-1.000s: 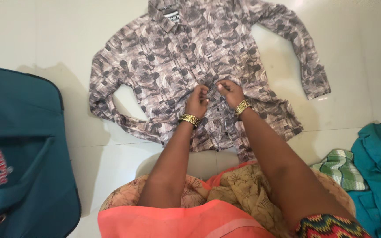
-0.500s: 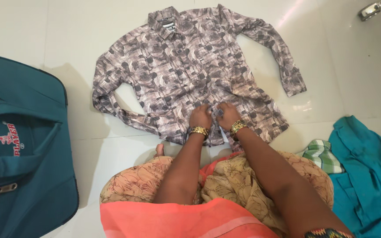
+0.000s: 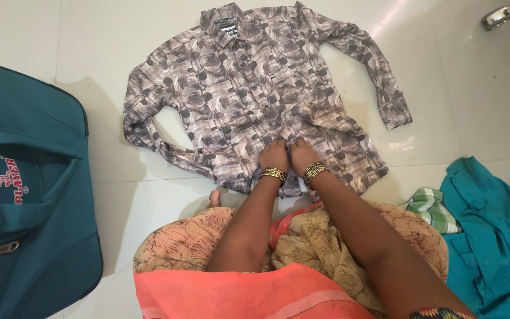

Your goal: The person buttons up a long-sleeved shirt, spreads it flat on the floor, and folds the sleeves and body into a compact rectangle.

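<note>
A grey-brown patterned long-sleeved shirt point(image 3: 249, 88) lies spread face up on the white tiled floor, collar away from me. My left hand point(image 3: 274, 156) and my right hand point(image 3: 302, 155) sit side by side on its button front, near the lower hem. The fingers of both pinch the fabric there, and their tips are curled out of sight. Gold bangles circle each wrist. The shirt's left sleeve is folded back toward the body, and the right sleeve stretches out to the side.
A teal zipped travel bag point(image 3: 25, 195) lies on the left. A teal garment point(image 3: 491, 236) and a green checked cloth point(image 3: 432, 210) are piled at the right. A shiny metal object point(image 3: 500, 15) shows at the top right. My lap, in orange and beige cloth, fills the bottom.
My hands have moved down the shirt's button front, from its middle toward the hem. They now sit closer together and closer to my lap.
</note>
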